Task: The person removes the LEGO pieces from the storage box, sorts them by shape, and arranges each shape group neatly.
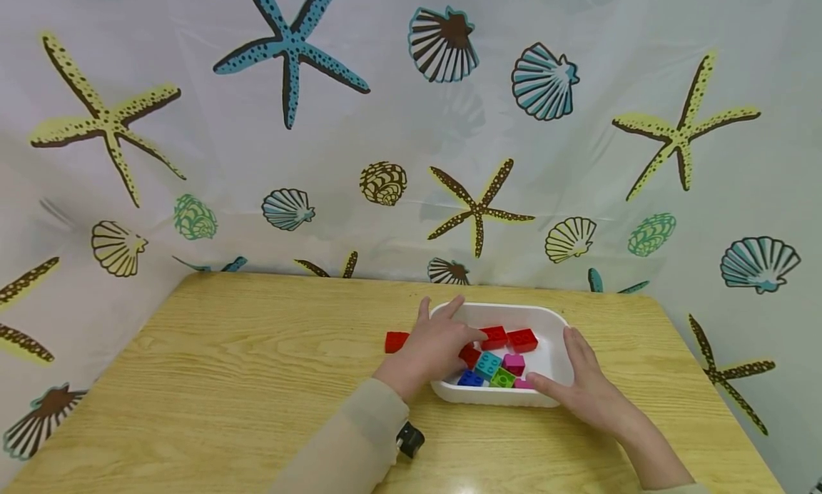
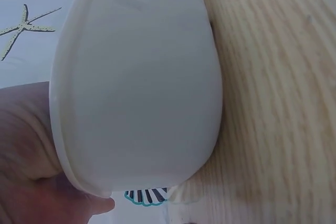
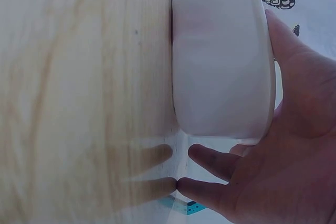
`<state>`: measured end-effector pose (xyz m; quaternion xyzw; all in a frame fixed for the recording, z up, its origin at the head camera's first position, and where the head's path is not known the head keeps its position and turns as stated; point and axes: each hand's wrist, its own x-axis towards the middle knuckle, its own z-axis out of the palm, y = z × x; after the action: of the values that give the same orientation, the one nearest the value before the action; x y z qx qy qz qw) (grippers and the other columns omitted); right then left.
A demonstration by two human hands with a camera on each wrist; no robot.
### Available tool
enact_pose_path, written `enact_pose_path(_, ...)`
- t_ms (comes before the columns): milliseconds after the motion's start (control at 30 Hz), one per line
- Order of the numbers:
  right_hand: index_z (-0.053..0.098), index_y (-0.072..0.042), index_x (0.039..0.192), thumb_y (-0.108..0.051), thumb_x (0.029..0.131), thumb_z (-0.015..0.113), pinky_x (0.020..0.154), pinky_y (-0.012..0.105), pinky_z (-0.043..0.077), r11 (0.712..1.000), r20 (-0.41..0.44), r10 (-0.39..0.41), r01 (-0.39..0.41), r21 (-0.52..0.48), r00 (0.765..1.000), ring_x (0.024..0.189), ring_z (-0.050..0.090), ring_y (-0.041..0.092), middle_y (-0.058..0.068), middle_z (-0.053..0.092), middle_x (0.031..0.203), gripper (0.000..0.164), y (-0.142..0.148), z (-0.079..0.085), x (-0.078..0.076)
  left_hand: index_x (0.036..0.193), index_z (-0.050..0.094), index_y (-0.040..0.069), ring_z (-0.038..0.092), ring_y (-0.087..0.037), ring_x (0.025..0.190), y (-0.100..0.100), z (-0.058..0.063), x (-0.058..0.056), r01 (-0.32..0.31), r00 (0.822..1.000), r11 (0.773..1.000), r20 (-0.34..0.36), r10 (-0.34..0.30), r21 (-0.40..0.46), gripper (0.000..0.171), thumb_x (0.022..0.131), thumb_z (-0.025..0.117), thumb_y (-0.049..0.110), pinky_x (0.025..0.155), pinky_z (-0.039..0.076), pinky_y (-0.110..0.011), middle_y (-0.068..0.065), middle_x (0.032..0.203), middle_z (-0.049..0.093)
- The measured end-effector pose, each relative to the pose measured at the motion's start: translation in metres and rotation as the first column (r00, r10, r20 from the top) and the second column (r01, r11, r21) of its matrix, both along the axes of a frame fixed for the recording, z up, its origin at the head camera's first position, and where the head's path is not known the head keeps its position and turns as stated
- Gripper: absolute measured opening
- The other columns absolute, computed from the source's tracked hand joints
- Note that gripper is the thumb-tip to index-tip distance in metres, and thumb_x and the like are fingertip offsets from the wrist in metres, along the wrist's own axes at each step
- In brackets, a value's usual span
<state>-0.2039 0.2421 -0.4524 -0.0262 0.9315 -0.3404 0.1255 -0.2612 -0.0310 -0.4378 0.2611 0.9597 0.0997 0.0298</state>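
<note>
nearest, a black object (image 1: 412, 440) on the table (image 1: 257, 365). touching the tub (image 1: 497, 397), also there, at its right end with a spread right hand (image 1: 589, 392). reaching over bricks (image 1: 488, 365) inside with the left hand (image 1: 433, 345); cannot tell if pinching any. behind, a patterned sheet (image 1: 385, 123).

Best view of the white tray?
Head. It shows the white tray from above, with most of its rim and the bricks inside, though the left hand and right hand cover parts. Each wrist view shows only some outer wall and rim edge, none of the inside.
</note>
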Motion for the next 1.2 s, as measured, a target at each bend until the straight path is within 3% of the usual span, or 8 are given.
enact_pose_path(267,-0.011,-0.008,0.175,-0.069,0.097,0.073,0.115,0.082,0.029,1.000,0.005,-0.005,0.005,-0.002,1.000,0.160,0.009,0.064,0.028,-0.015,0.180,0.130,0.000,-0.001,0.001,0.145,0.075,0.031,0.023,-0.029,0.168,-0.005,0.002,-0.001,-0.005,1.000,0.998,0.010,0.004,0.063,0.049,0.098,0.087,0.025,0.130,0.003,-0.075,0.009,0.147,0.071)
enact_pose_path(700,-0.012,-0.008,0.175,-0.067,0.097,0.073,0.114,0.083,0.031,1.000,0.011,-0.007,0.007,0.008,1.000,0.160,0.009,0.064,0.028,-0.016,0.179,0.129,0.000,-0.001,0.000,0.143,0.077,0.026,0.050,-0.024,0.152,-0.016,0.016,0.008,-0.021,0.998,0.978,-0.056,0.033,0.205,0.044,0.100,0.086,0.027,0.131,0.006,-0.072,0.006,0.144,0.073)
enact_pose_path(867,-0.011,-0.008,0.175,-0.067,0.097,0.073,0.115,0.083,0.029,1.000,0.008,-0.005,0.005,0.002,1.000,0.160,0.008,0.063,0.028,-0.015,0.180,0.130,-0.002,0.001,0.000,0.141,0.077,0.023,0.062,-0.023,0.137,-0.027,0.018,0.010,-0.028,0.998,0.952,-0.050,0.045,0.306,0.044,0.099,0.087,0.026,0.132,0.010,-0.069,0.005,0.136,0.076)
enact_pose_path(1033,-0.012,-0.007,0.175,-0.067,0.097,0.073,0.116,0.082,0.028,1.000,0.002,-0.001,0.001,0.005,1.000,0.161,0.007,0.063,0.028,-0.015,0.180,0.130,-0.002,0.001,0.001,0.141,0.077,0.020,0.066,-0.024,0.133,-0.042,0.019,0.011,-0.038,0.997,0.916,-0.042,0.060,0.400,0.044,0.098,0.088,0.025,0.132,0.019,-0.062,0.002,0.135,0.077)
enact_pose_path(1200,-0.012,-0.007,0.175,-0.067,0.098,0.072,0.117,0.082,0.027,1.000,0.005,-0.002,0.002,0.009,1.000,0.161,0.007,0.063,0.028,-0.015,0.180,0.129,-0.001,0.001,0.001,0.141,0.075,0.018,0.068,-0.023,0.125,-0.056,0.021,0.014,-0.061,0.997,0.878,-0.019,0.080,0.475,0.044,0.099,0.087,0.022,0.123,0.039,-0.053,0.001,0.134,0.076)
